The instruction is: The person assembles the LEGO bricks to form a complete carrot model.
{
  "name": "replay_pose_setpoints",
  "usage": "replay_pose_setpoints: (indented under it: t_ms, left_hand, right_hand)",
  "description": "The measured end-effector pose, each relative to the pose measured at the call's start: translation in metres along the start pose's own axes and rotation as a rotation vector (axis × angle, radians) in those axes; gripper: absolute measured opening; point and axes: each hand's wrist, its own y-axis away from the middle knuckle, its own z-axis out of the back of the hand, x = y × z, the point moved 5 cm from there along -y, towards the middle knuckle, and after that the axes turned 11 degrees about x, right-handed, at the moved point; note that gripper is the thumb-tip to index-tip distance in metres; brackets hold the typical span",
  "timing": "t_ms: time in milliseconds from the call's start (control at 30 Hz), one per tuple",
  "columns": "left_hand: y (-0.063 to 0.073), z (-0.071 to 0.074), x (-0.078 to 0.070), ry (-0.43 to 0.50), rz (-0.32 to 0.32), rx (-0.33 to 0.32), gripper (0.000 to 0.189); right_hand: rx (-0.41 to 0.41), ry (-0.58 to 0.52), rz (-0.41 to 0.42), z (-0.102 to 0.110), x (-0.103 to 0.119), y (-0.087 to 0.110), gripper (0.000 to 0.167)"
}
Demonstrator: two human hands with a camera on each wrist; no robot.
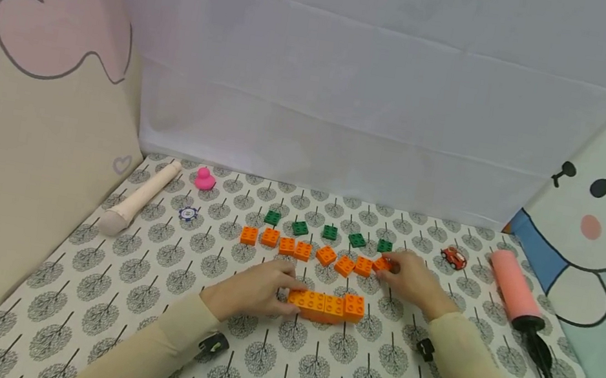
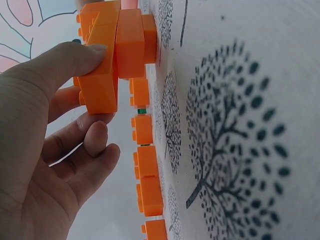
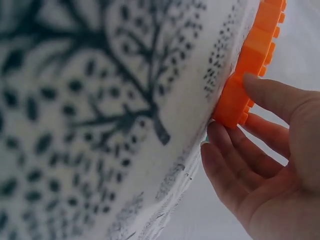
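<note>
Just below centre, the left grip (image 1: 259, 288) pinches joined orange bricks (image 1: 315, 306); centre-right, the right grip (image 1: 414, 280) pinches one brick (image 1: 382, 264).

Ok so, left arm (image 1: 157, 340) and right arm (image 1: 477, 375), both long-sleeved, are slanting inward. Left hand (image 1: 259, 287) is pinching, thumb (image 2: 70, 62) against fingers (image 2: 70, 132), the spare ones kinda curling loosely. Right hand (image 1: 415, 281) is sitting farther forward, pinching too, thumb and fingers bending.
</note>
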Motion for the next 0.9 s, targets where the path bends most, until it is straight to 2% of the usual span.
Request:
replay_pose_setpoints:
  t_ms: [100, 200, 467, 700, 833, 900]
  left_hand:
    - [-0.001, 0.001, -0.001, -0.008, -0.011, -0.006, 0.046]
    - [0.0, 0.003, -0.002, -0.015, -0.019, -0.012, 0.045]
    - [0.0, 0.003, 0.001, -0.002, -0.003, -0.006, 0.045]
    - [0.0, 0.002, 0.002, 0.013, 0.002, -0.004, 0.046]
    - [0.0, 0.0, 0.002, 0.015, -0.006, -0.001, 0.046]
    - [0.0, 0.0, 0.002, 0.012, -0.009, -0.002, 0.046]
  right_hand:
    - [-0.012, -0.033, -0.01, 0.004, -0.001, 0.003, 0.054]
    - [-0.039, -0.025, 0.016, 0.01, 0.006, 0.009, 0.053]
    - [-0.086, -0.034, 0.204, 0.019, 0.057, 0.036, 0.05]
    - [-0.065, 0.0, 0.393, 0.005, 0.097, 0.054, 0.046]
    - [-0.018, 0.023, 0.443, -0.007, 0.107, 0.062, 0.044]
    - [0.005, 0.031, 0.441, -0.013, 0.109, 0.064, 0.044]
